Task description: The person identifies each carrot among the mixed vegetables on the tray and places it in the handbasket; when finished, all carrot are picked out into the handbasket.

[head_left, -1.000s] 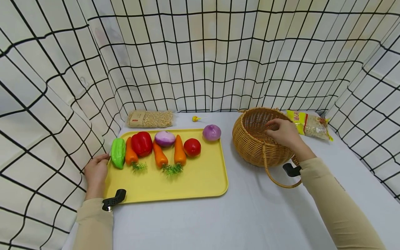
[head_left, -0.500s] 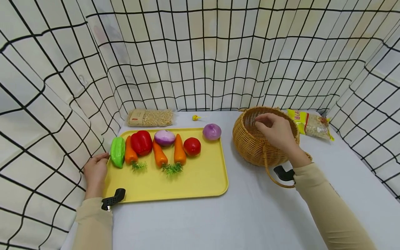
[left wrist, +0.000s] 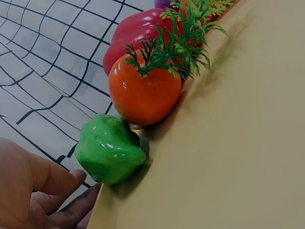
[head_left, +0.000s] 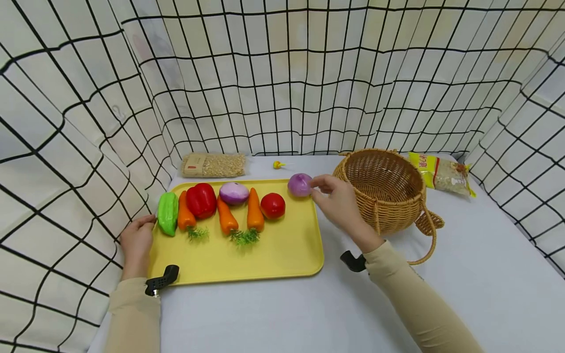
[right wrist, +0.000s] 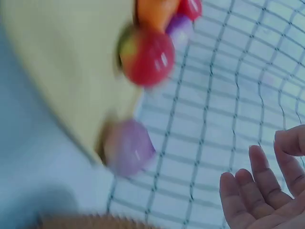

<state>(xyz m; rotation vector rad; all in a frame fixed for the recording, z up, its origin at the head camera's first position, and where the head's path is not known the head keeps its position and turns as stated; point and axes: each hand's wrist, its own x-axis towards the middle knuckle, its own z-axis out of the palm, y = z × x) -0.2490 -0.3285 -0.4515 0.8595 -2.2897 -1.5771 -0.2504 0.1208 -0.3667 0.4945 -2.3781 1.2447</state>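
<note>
My left hand (head_left: 136, 242) holds the left rim of the yellow tray (head_left: 273, 255), close beside a green ridged vegetable (head_left: 168, 214). Its fingers reach the tray edge in the left wrist view. At the tray's far right corner sits a purple onion (head_left: 299, 185). My right hand (head_left: 342, 203) hovers by that onion, fingertips near its right side, fingers loosely bent and nothing held. Also on the tray are several carrots (head_left: 254, 211), a red bell pepper (head_left: 201, 201), a purple-and-white eggplant-like piece (head_left: 234, 193) and a tomato (head_left: 272, 206).
A wicker basket (head_left: 388, 215) stands right of the tray, its handle hanging toward the front. Behind lie a bag of grains (head_left: 214, 165), a small yellow item (head_left: 278, 165) and a yellow food packet (head_left: 443, 174). Netting (head_left: 273, 98) surrounds the white table.
My right hand has moved left from over the basket to the purple onion. The left hand stays at the tray's left rim.
</note>
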